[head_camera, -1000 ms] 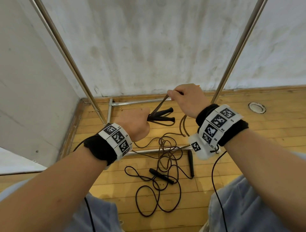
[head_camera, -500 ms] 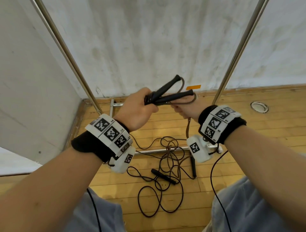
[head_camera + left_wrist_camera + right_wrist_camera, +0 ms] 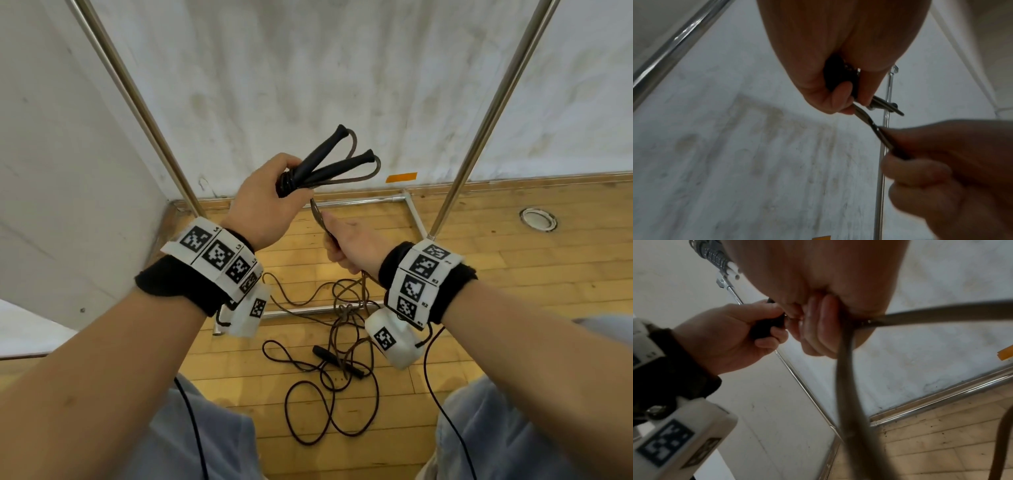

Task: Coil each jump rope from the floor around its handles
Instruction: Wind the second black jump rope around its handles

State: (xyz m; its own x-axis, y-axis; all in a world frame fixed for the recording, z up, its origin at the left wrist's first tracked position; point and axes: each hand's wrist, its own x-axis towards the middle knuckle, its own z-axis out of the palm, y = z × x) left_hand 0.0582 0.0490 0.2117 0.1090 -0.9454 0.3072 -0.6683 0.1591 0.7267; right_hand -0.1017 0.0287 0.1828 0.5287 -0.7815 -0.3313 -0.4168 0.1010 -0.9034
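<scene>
My left hand [image 3: 263,209] was raised in front of the white wall [image 3: 308,68], its fingers [image 3: 840,95] curled tight round the butt ends of two black handles [image 3: 329,164], which splayed apart up and to the right. A few turns of the brown rope [image 3: 342,178] sat wound around the handles just by my grip, and loops of it ran out from the handle tips and back toward my palm. Just below and to the right, my right hand [image 3: 352,246] pinched that same rope where it dropped from the handles, thumb and curled fingers [image 3: 824,324] closed on it, the two hands near one another but not touching. From under my right hand the rope fell to the wooden floor [image 3: 513,274], where it joined a loose tangle [image 3: 346,308] lying across a metal floor bar [image 3: 301,311]. A second jump rope [image 3: 318,404], darker, lay in open loops on the floor between my knees, with one black handle [image 3: 337,361] of it showing in the middle of the heap; I could not tell from the head view where its other handle lay. Two slanted metal poles [image 3: 144,106] framed the corner, an orange tape strip [image 3: 400,177] was stuck low on the wall, and a round metal floor fitting [image 3: 537,219] sat well off to the right.
</scene>
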